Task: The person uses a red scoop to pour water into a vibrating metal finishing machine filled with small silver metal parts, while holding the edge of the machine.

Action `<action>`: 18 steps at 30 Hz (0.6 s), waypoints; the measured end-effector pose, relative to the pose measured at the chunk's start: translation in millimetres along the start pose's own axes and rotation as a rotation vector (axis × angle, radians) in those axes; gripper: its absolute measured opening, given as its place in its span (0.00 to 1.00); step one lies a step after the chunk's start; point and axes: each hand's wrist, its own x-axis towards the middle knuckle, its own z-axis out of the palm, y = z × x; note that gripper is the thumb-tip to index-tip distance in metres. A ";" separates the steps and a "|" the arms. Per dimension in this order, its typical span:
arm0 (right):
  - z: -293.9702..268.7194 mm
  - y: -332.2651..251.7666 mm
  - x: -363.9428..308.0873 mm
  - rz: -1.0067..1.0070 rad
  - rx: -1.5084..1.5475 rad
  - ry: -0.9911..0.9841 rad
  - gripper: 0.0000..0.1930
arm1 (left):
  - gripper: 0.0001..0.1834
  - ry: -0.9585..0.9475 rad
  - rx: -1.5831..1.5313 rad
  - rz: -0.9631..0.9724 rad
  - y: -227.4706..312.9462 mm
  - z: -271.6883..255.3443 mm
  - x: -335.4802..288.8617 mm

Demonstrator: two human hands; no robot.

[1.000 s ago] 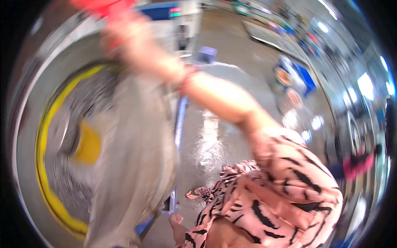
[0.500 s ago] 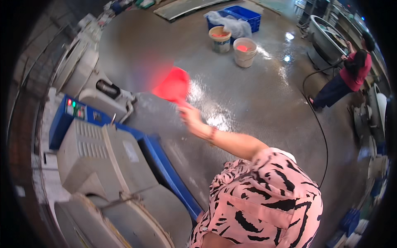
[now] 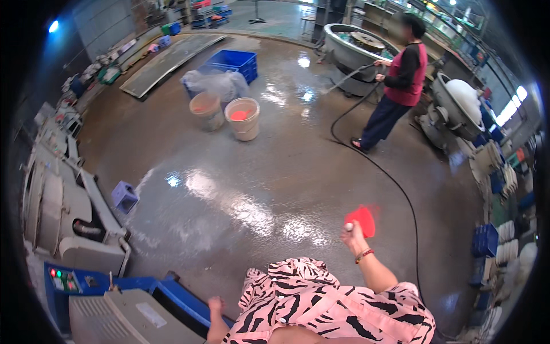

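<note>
Out to the right of my body, my right hand (image 3: pixel 356 234) is wrapped round the handle of a red plastic dipper (image 3: pixel 363 220). Motion slightly blurs the dipper, and its inside cannot be made out. It is held in the air above the wet floor (image 3: pixel 309 189). My left hand (image 3: pixel 216 304) hangs low at my left, beside the blue frame (image 3: pixel 183 301) of a grey machine (image 3: pixel 117 315). Its fingers are small and smeared, so I cannot tell how they are placed or whether they touch the frame.
Two buckets with orange-red contents, a pale one (image 3: pixel 247 129) and a beige one (image 3: pixel 206 114), stand ahead by a blue crate (image 3: pixel 243 62). A person (image 3: pixel 398 86) holds a hose (image 3: pixel 395 182) at a large tub (image 3: pixel 349 74). A purple stool (image 3: pixel 125 196) lies at left.
The view has swung to the right. My right hand has carried the red dipper from beside the machines on the left across to my right. My left hand now shows more clearly.
</note>
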 end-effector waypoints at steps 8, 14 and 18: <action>186.5 54.1 4.4 0.154 -0.256 -0.383 0.19 | 0.26 -0.640 -0.308 0.386 348.5 127.7 -75.5; 328.9 55.9 86.7 0.067 -0.440 -0.725 0.10 | 0.19 -0.847 0.137 0.617 495.5 188.0 -97.8; 392.8 15.6 102.1 0.061 -0.625 -0.658 0.12 | 0.18 -0.901 -0.022 0.509 564.6 216.8 -80.2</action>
